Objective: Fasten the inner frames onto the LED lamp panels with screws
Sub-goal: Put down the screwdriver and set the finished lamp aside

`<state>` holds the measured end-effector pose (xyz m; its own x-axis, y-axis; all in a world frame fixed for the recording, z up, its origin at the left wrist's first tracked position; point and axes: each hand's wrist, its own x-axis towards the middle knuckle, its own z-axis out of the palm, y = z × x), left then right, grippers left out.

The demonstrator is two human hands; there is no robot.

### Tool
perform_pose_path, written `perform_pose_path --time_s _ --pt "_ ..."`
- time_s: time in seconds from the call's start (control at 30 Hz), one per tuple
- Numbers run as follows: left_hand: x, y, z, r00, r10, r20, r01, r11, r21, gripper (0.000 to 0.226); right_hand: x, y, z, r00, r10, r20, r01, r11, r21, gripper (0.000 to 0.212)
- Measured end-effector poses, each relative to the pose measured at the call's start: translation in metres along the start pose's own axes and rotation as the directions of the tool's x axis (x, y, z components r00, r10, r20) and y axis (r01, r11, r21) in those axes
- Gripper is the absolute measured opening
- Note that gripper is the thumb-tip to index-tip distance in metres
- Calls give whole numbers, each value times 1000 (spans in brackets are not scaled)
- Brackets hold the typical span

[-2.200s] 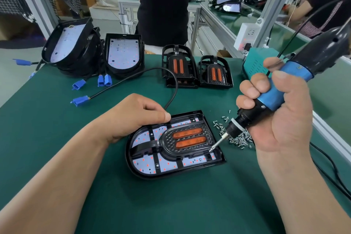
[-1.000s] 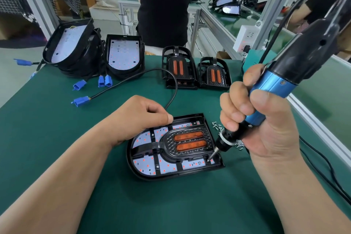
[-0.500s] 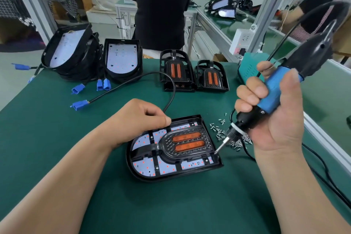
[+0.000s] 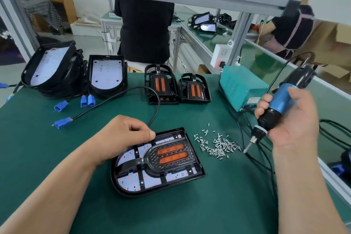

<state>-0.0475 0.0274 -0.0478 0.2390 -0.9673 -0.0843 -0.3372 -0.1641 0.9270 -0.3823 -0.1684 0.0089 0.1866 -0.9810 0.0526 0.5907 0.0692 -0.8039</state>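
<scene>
Head view: LED lamp panel lies flat on green worktop, near centre, w/ inner frame seated in it. Left hand: grip curled, thumb & fingertips clamped on panel's far-left rim, prob. to stop it skating under driver torque. Right hand: grip wrapped round elec. screwdriver, tilted, bit at right edge of loose screws, i.e. likely fetching next screw. Pile sits just right of panel for short reach. Spare frames & bare panels parked far side, out of the way.
</scene>
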Motion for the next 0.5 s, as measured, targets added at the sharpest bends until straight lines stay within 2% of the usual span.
perform_pose_path --time_s 0.1,0.17,0.23,0.33,0.43,0.5 --pt "1 -1 0 1000 -4 3 4 1000 10 51 8 -8 -15 994 -84 -70 59 952 -300 9" --pt "1 -1 -1 1000 -9 3 9 1000 13 51 10 -9 -24 981 -190 -33 143 832 -536 6" --pt "1 -1 -1 1000 -13 5 13 1000 17 51 10 -6 -30 972 -231 39 186 661 -726 14" --pt "1 -1 -1 1000 -17 7 17 1000 23 52 12 2 -30 983 -162 90 150 408 -900 19" --pt "0 0 -1 1000 -17 3 17 1000 23 52 15 12 -26 993 -48 109 117 221 -968 15" --pt "1 0 -1 1000 -16 2 16 999 30 50 17 19 -26 992 -1 128 128 50 -990 14"
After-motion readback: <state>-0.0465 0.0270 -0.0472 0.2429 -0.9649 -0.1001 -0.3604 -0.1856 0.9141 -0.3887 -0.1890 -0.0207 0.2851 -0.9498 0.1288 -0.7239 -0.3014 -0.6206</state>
